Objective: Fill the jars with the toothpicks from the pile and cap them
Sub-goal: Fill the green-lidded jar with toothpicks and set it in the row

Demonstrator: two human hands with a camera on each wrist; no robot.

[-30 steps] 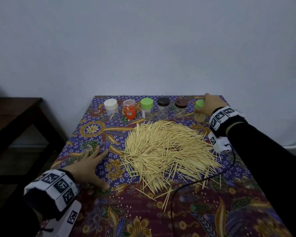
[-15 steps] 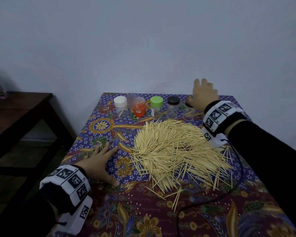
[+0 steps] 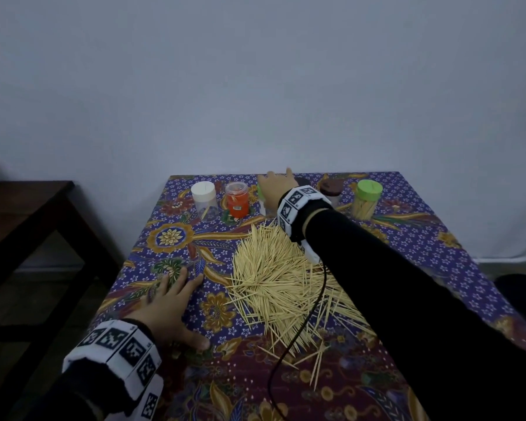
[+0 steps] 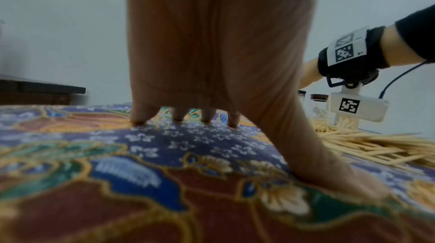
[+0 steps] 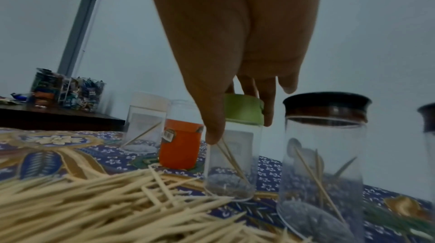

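Tabletop [image 3: 422, 238] showing one green-capped jar [image 3: 366, 202] full, others near-empty; right hand [image 5: 235, 60] fingers [image 5: 267, 109] closing around next green lid [image 5: 243, 110], left hand [image 3: 167, 305] lying flat, holding nothing.

floral blue-maroon tablecloth [image 3: 422, 256] | pale-yellow toothpicks [image 3: 274, 287] | orange jar [image 3: 237, 202]

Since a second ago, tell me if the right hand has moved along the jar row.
Yes. The right hand moved left, from the filled green-lidded jar at the row's right end to the middle green-lidded jar.
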